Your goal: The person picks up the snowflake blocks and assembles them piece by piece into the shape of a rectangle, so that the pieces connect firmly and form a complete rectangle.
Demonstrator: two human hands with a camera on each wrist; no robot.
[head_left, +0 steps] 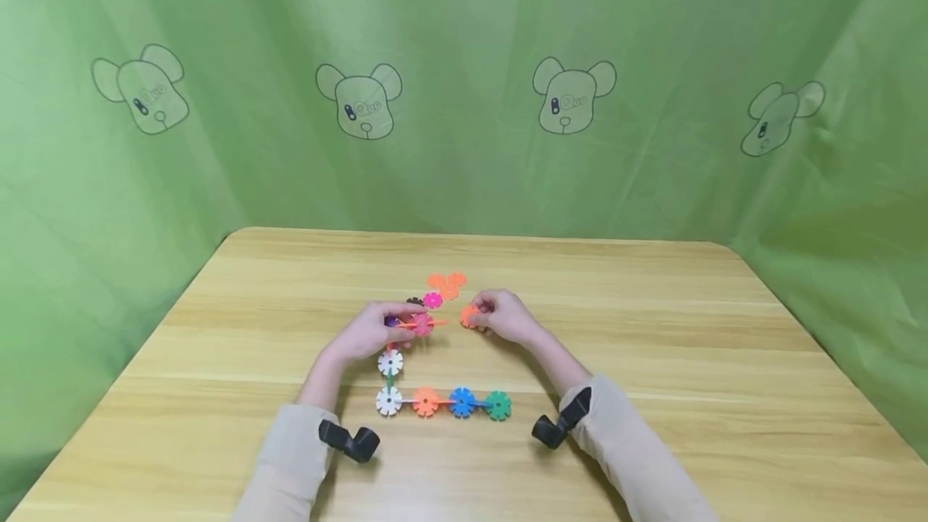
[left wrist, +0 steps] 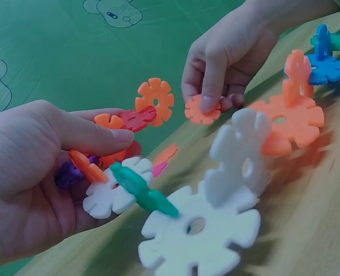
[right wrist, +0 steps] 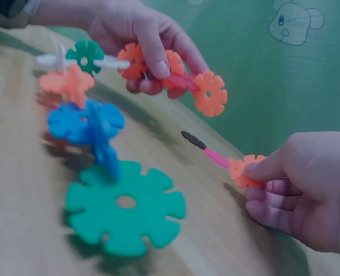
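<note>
My left hand [head_left: 366,331] grips one end of an L-shaped chain of notched plastic snowflake discs. Its thumb and fingers pinch the chain by a pinkish-red disc [head_left: 423,324], and an orange disc [left wrist: 156,101] slotted into that one sticks out past the fingertips. Behind the fingers a purple disc [left wrist: 72,173] is partly covered. From there the chain runs through white discs [head_left: 390,362] to a row with an orange, a blue [head_left: 461,402] and a green disc [head_left: 498,405]. A loose orange disc [right wrist: 244,172] is pinched between thumb and fingers of my right hand [head_left: 507,316], apart from the chain's end.
Beyond the hands, several loose orange discs [head_left: 449,292] lie on the wooden table [head_left: 652,329]. Nearer are a bright pink disc [head_left: 432,300] and a black disc [right wrist: 193,139]. A green curtain [head_left: 464,167] with mouse-like drawings hangs behind the table and along its sides.
</note>
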